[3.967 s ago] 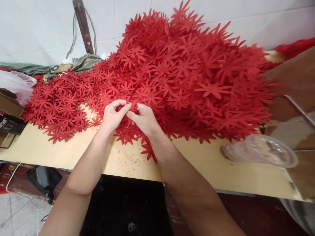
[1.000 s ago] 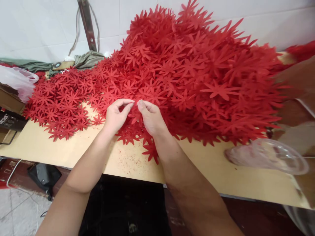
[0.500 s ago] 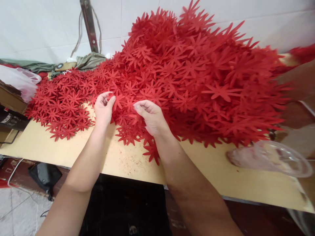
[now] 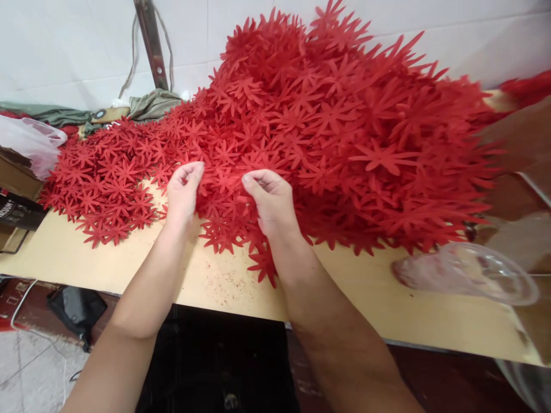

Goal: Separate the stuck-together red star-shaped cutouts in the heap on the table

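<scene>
A large heap of red flower-shaped cutouts [image 4: 327,120], each with several long narrow petals, covers much of the table. In front of its lower middle, my left hand [image 4: 184,189] is closed, thumb and forefinger pinched at the edge of a red flower-shaped cutout [image 4: 221,179]. Facing it from the other side, my right hand [image 4: 274,201] also pinches with thumb and forefinger at this cutout. Its outline blends into the red pile behind, so its exact edges are hard to make out. One loose cutout [image 4: 263,265] lies just below my right hand.
The pale tabletop [image 4: 224,287] carries red specks near its front edge. A clear plastic cup [image 4: 469,272] lies on its side at right. Boxes and a white plastic bag [image 4: 32,140] stand at left. Crumpled grey-green cloth [image 4: 155,104] lies by the tiled wall.
My hands have moved slightly apart, the right one shifting right, with the red piece between them drawn out. The whole view has shifted a little.
</scene>
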Tool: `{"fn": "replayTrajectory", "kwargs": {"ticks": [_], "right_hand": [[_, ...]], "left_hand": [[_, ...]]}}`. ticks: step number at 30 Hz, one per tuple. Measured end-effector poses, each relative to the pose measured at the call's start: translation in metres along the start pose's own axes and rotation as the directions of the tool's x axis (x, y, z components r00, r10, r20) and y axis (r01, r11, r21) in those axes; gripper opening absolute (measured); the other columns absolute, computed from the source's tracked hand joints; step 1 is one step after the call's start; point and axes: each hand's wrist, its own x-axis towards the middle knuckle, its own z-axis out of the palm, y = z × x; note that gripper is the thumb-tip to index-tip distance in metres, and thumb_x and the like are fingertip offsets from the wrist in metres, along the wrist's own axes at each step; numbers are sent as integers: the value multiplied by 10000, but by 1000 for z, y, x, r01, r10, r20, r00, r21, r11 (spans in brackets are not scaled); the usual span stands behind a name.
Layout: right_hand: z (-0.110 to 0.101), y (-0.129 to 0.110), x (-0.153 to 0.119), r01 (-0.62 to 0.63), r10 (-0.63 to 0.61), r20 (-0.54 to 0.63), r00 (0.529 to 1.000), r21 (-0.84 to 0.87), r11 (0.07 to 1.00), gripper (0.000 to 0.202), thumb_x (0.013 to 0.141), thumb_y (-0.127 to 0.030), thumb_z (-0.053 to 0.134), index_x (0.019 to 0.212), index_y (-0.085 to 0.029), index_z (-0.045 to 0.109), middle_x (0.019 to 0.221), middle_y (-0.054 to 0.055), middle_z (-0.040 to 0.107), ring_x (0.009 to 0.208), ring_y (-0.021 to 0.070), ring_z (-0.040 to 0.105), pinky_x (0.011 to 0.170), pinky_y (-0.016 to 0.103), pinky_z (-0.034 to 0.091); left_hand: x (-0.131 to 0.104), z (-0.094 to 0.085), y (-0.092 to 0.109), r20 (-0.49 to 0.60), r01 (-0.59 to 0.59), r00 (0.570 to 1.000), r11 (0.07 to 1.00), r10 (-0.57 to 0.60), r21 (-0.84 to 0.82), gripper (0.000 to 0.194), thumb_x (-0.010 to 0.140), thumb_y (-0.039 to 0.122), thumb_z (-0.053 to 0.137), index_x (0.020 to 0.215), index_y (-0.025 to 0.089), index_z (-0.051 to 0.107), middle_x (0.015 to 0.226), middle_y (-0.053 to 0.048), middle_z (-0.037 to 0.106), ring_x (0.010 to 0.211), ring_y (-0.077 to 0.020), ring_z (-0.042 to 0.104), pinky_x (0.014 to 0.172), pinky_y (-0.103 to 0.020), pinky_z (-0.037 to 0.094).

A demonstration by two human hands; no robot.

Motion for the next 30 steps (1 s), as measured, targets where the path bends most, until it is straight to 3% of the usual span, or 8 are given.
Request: {"fn": "replayTrajectory", "kwargs": {"ticks": [4, 8, 11, 15, 18, 22, 25, 30], "right_hand": [[-6, 9, 8, 13, -5, -147, 989, 56, 998, 296, 688, -470, 695, 831, -222, 621, 809, -15, 626, 750, 87, 585, 763, 253, 510], [-9, 18, 10, -18, 19, -33, 999, 46, 999, 429, 642, -496, 731, 968, -250, 600, 877, -3, 633, 803, 111, 604, 815, 297, 521], [-9, 18, 9, -10, 7, 93, 996, 24, 1000, 501, 603, -458, 767, 1027, -254, 595, 843, -13, 624, 752, 112, 591, 785, 304, 523], [-5, 11, 5, 22, -21, 51, 998, -23, 999, 349, 652, -412, 731, 921, -223, 614, 775, -22, 603, 679, 93, 553, 727, 273, 500], [-2, 7, 2, 76, -78, -21, 997, -83, 994, 279, 682, -432, 702, 811, -210, 592, 755, -13, 605, 679, 95, 548, 715, 261, 485], [-1, 6, 0, 164, -180, -78, 981, -179, 970, 274, 768, -480, 617, 830, -218, 566, 793, 9, 625, 748, 123, 591, 752, 281, 497], [0, 4, -3, 232, -258, -62, 964, -278, 932, 272, 834, -485, 531, 885, -221, 573, 855, 30, 642, 822, 144, 616, 813, 304, 499], [-3, 0, -5, 324, -376, -54, 925, -405, 855, 291, 884, -484, 446, 915, -228, 583, 878, 40, 623, 875, 160, 615, 841, 312, 488]], "left_hand": [[18, -19, -8, -139, -161, 970, 959, 197, 233, 323, 747, 381, 694, 1010, 200, 648, 1171, -80, 643, 1165, -189, 564, 1015, -324, 425], [15, -21, -12, -87, -231, 953, 879, 291, 418, 383, 743, 311, 698, 1119, 253, 647, 1423, -68, 490, 1421, -228, 298, 1171, -380, 214], [5, -15, -9, 48, -255, 964, 866, 260, 430, 293, 768, 280, 661, 1058, 244, 688, 1303, -67, 607, 1308, -222, 475, 1144, -374, 283], [-8, -4, 0, 121, -218, 975, 905, 186, 366, 215, 806, 309, 616, 968, 204, 711, 949, -54, 739, 955, -179, 676, 980, -336, 454], [-18, 7, 8, 196, -115, 978, 974, 76, 195, 223, 809, 361, 615, 896, 178, 706, 835, -42, 725, 804, -140, 670, 843, -285, 499], [-29, 21, 9, 314, 62, 945, 993, -90, 98, 277, 683, 286, 755, 933, 189, 686, 693, 24, 646, 653, -92, 594, 707, -235, 483], [-29, 24, 3, 312, 160, 935, 986, -167, 47, 360, 643, 259, 787, 975, 204, 662, 592, 66, 566, 542, -67, 516, 606, -222, 455], [-22, 21, 1, 243, 204, 951, 979, -193, -19, 186, 647, 224, 773, 752, 175, 627, 597, 57, 590, 549, -56, 526, 586, -198, 458]]}}
